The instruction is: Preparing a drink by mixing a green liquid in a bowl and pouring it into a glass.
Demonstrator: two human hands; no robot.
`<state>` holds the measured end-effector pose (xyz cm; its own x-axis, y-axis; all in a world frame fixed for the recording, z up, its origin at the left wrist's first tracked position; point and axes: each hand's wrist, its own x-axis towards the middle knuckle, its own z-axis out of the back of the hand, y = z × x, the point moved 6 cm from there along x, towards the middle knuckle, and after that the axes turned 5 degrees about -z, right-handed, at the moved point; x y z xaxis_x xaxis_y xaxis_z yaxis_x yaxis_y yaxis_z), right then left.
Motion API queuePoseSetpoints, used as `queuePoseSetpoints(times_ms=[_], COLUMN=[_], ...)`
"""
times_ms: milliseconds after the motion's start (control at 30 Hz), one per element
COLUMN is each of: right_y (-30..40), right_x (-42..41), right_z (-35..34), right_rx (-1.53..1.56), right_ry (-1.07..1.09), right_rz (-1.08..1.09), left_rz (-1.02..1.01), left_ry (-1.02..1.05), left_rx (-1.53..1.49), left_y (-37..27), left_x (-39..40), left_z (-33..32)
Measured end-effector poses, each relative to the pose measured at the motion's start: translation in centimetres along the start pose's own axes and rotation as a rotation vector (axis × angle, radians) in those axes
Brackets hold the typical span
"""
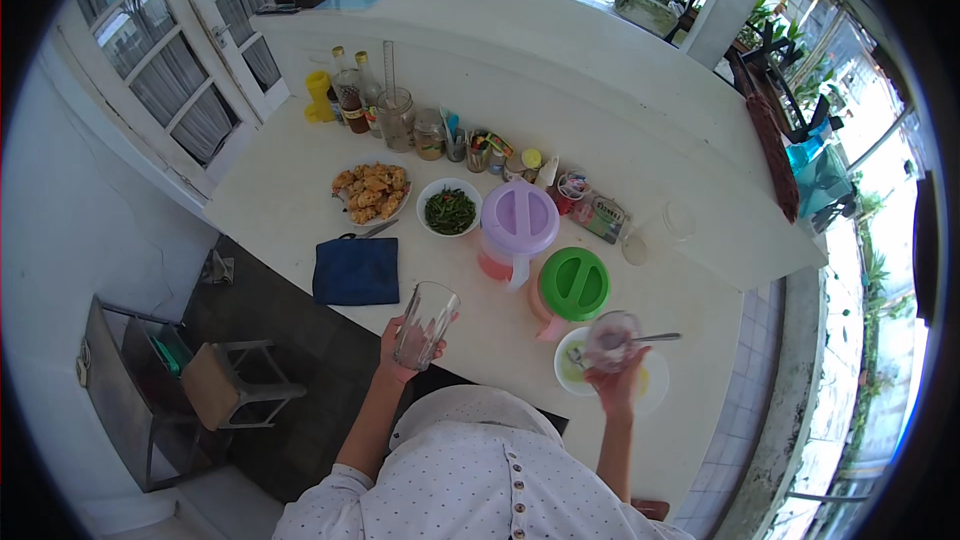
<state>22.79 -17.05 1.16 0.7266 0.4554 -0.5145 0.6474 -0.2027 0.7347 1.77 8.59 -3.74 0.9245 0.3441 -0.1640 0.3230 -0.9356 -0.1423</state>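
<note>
My left hand (408, 349) grips a tall clear drinking glass (430, 315), tilted a little, over the table's front edge. In my right hand (616, 382) is a second clear glass (611, 341), blurred and seen from above. Under that hand sits a white bowl (564, 379) with pale green contents and a spoon (576, 357). Another spoon or fork handle (664, 337) juts out to the right, over a pale plate (657, 394) partly hidden by my hand. Just behind stand a pitcher with a green lid (574, 283) and a pitcher with a lilac lid (520, 216), holding pink liquid.
Fried food on a plate (371, 191), a bowl of cooked greens (450, 211) and a dark blue cloth pouch (356, 271) occupy the table's left. Bottles (351, 94) and jars (396, 120) line the raised ledge. A stool (225, 386) stands at lower left.
</note>
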Motion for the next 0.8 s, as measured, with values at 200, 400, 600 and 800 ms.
queuePoseSetpoints(times_ms=[200, 400, 600, 800], right_y=[-13.6, -23.9, -26.8, -26.8], right_x=[0.9, 6.8, 9.9, 11.8], right_z=[-5.8, -10.5, -16.4, -19.1], right_rx=[-0.283, -0.341, -0.225, -0.257], right_ry=[0.313, 0.435, 0.392, 0.493], right_rz=[-0.533, -0.692, -0.641, -0.625], left_rz=[-0.104, -0.115, -0.041, 0.069], left_ry=[0.02, -0.028, -0.16, -0.146], left_rx=[-0.132, -0.153, -0.111, -0.109], left_y=[-3.2, -6.8, -10.2, -12.8], left_x=[-0.8, -2.5, -4.3, -3.3], left_z=[-1.7, -0.6, 2.1, 3.6])
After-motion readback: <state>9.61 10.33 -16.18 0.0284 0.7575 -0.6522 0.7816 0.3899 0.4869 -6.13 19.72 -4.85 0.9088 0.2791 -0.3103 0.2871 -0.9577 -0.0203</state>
